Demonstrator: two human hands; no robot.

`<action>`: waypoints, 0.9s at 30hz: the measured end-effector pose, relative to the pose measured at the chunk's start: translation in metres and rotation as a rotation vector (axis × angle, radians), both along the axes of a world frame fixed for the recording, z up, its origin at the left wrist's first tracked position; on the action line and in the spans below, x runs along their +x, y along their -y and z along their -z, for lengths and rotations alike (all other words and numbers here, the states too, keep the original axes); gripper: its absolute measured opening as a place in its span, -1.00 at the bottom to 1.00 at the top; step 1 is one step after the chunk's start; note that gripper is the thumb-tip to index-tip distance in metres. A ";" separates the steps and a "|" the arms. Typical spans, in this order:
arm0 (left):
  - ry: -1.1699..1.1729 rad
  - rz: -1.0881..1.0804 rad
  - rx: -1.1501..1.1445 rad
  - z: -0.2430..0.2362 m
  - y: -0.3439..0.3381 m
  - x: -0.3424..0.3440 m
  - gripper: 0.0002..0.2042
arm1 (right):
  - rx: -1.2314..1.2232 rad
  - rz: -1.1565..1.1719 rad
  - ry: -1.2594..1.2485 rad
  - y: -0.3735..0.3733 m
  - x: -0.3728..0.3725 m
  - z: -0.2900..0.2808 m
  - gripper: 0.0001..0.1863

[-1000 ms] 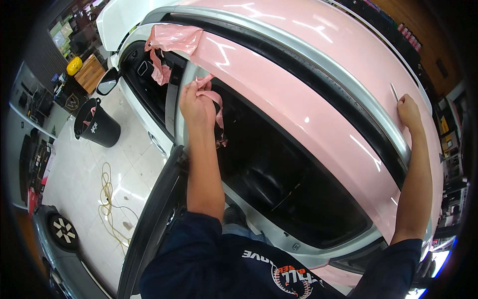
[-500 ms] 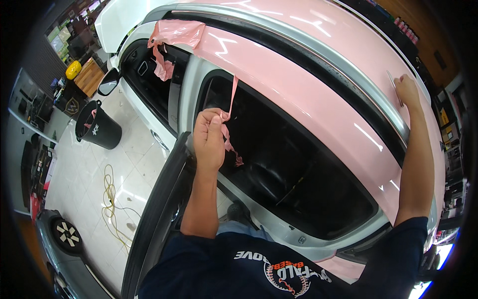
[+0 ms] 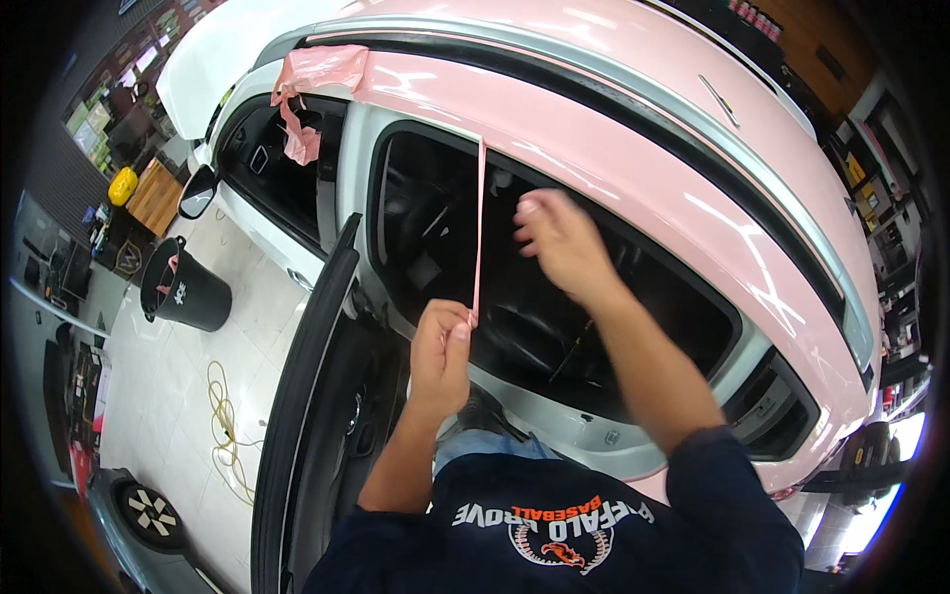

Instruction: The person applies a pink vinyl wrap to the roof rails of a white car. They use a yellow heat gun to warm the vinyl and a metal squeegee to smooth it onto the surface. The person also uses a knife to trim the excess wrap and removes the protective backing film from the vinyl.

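My left hand [image 3: 440, 356] is closed on a narrow pink film strip [image 3: 480, 223], stretched taut down from the edge of the pink-covered roof rail [image 3: 633, 158] across the dark door opening [image 3: 426, 188]. My right hand [image 3: 562, 247], slightly blurred, hangs just right of the strip with fingers apart and loosely curled, holding nothing. A slim metal tool [image 3: 717, 99] lies on the pink roof [image 3: 772, 148]. Crumpled pink film [image 3: 322, 67] hangs over the top of the front window at upper left.
The open car door [image 3: 297, 416] stands left of my body. Farther left are a black bucket [image 3: 198, 309] with pink scraps, a coiled yellow hose [image 3: 223, 426] on the tiled floor [image 3: 158, 396], a wheel [image 3: 148, 513], a wooden cabinet [image 3: 153, 193] and a yellow case [image 3: 123, 186].
My left hand has pulled downward, lengthening the taut strip. My right hand let go of the metal tool on the roof and moved down-left toward the strip. The view has shifted.
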State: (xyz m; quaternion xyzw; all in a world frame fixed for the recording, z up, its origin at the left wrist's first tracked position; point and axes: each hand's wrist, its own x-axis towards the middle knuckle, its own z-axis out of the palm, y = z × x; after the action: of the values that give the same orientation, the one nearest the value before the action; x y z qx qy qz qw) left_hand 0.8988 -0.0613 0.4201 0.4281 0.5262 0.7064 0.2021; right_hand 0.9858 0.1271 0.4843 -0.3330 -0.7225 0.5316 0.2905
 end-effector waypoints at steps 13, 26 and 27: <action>0.167 0.271 -0.182 0.038 0.068 0.060 -0.92 | -0.853 0.053 -0.685 0.038 0.009 0.043 -0.84; 0.054 0.050 -0.527 0.017 -0.034 0.018 -0.69 | -0.874 0.165 -0.690 0.131 0.139 0.067 -0.77; 0.060 0.136 -0.481 0.010 -0.056 0.020 -0.67 | -0.847 0.179 -0.673 0.138 0.148 0.068 -0.76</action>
State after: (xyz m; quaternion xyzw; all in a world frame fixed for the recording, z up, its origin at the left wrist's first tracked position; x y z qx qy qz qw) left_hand 0.9184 -0.0057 0.4104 0.3810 0.6430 0.5579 0.3608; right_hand 1.1340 -0.0112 0.4161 -0.2929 -0.2814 0.8263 0.3902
